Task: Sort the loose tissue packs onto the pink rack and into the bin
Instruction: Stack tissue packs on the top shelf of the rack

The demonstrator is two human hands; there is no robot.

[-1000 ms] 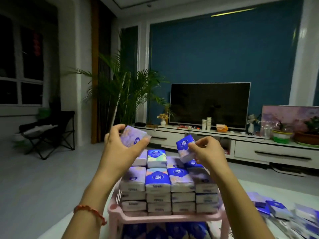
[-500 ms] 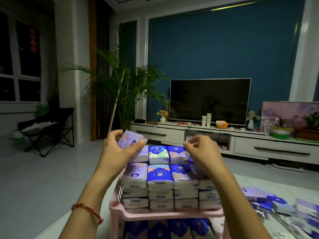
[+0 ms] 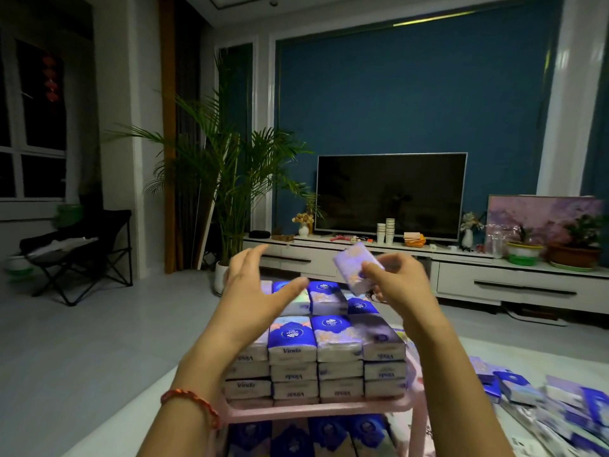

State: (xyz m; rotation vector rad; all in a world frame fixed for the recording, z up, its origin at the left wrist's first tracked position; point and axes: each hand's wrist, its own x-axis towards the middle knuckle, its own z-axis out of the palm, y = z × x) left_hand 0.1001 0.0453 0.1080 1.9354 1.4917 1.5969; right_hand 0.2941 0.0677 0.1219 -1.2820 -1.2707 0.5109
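A pink rack [image 3: 316,410] stands in front of me, its top shelf stacked with several rows of blue and lilac tissue packs [image 3: 291,339]. More packs fill the shelf below. My right hand [image 3: 400,285] pinches a lilac tissue pack [image 3: 357,270] above the back right of the stack. My left hand [image 3: 255,291] hovers over the back left of the stack with straight, spread fingers and holds nothing. Loose tissue packs [image 3: 540,400] lie on the pale surface at the lower right.
A white TV cabinet [image 3: 514,278] with a television [image 3: 390,194], cups and potted plants runs along the far wall. A tall palm [image 3: 227,179] stands behind the rack. A black folding chair [image 3: 75,252] sits at the left on the grey floor.
The lilac pack has passed from my left hand to my right hand. My right hand set its blue pack on the stack. My left hand now has straight fingers.
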